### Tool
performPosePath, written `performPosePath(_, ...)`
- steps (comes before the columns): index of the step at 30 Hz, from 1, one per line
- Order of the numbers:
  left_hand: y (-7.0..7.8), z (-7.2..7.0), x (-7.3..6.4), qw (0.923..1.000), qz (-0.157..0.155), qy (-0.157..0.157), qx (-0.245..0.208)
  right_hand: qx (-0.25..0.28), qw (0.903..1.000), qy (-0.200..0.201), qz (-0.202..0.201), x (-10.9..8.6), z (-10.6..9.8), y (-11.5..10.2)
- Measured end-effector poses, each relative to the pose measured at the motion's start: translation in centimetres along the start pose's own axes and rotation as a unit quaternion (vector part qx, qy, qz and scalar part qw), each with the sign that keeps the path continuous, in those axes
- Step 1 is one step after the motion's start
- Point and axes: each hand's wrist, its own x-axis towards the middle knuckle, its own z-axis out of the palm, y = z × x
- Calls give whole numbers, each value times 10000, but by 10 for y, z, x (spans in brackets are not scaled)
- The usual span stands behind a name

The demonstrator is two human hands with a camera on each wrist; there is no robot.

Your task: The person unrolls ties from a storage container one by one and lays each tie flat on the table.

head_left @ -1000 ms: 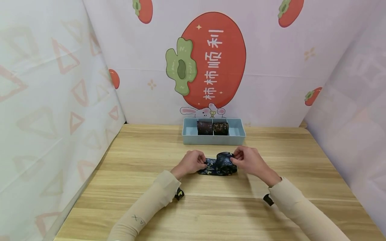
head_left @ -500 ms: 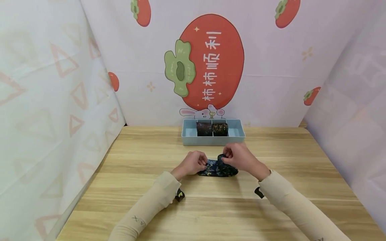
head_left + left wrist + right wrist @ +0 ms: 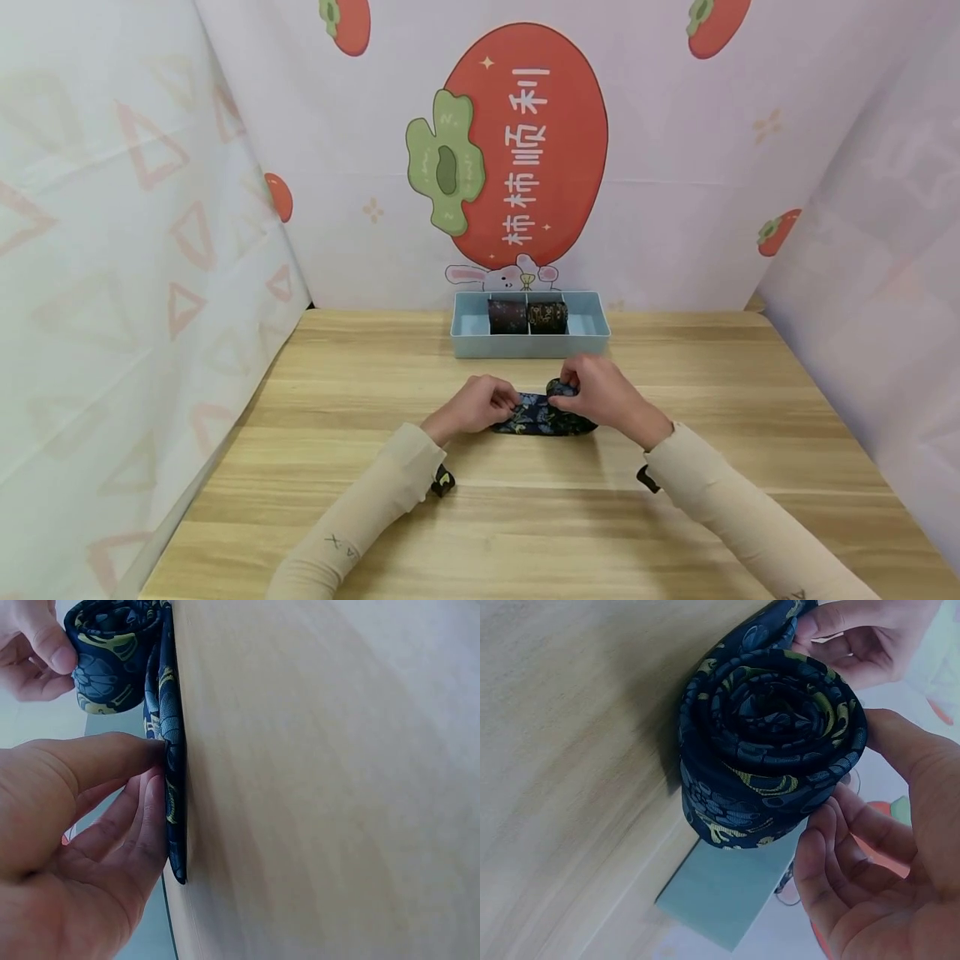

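A dark navy necktie with blue flowers and yellow trim lies partly flat on the table. Its other part is wound into a spiral roll, seen end-on in the right wrist view. My right hand holds this roll between thumb and fingertips, on the outer turn. To its left, my left hand has its bent fingers and thumb on the flat end, gripping it close to the table. From the left wrist view, the flat layers stretch from the left fingertips to the roll.
Behind the hands stands a light blue divided box. Its two middle compartments each hold a roll, one dark maroon and one black with gold pattern. A printed cloth backdrop rises at the table's back edge.
My right hand has moved left and slightly up over the necktie, taking the roll with it so it stands above the flat part. The left hand has stayed almost still.
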Motion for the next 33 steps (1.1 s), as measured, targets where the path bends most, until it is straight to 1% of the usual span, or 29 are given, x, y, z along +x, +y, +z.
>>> performPosePath(4, -2, 0, 0, 10000, 2, 4, 11, 66, 9999, -22, 98, -4, -2, 7)
performPosePath(15, -1, 1, 0, 10000, -21, -80, 5, 187, 9997, -65, 139, -20, -13, 26)
performPosePath(23, 0, -1, -2, 10000, -3, -82, 7, 633, 9969, -232, 407, -34, -22, 44)
performPosePath(27, 0, 0, -2, 10000, -4, -96, 20, 738, 9958, -262, 483, -41, -25, 53)
performPosePath(30, 0, 0, -1, 10000, -28, -85, 30, 666, 9965, -271, 425, -40, -27, 53)
performPosePath(33, 0, 0, -1, 10000, -34, -91, -16, 548, 9978, -213, 298, -34, -29, 46)
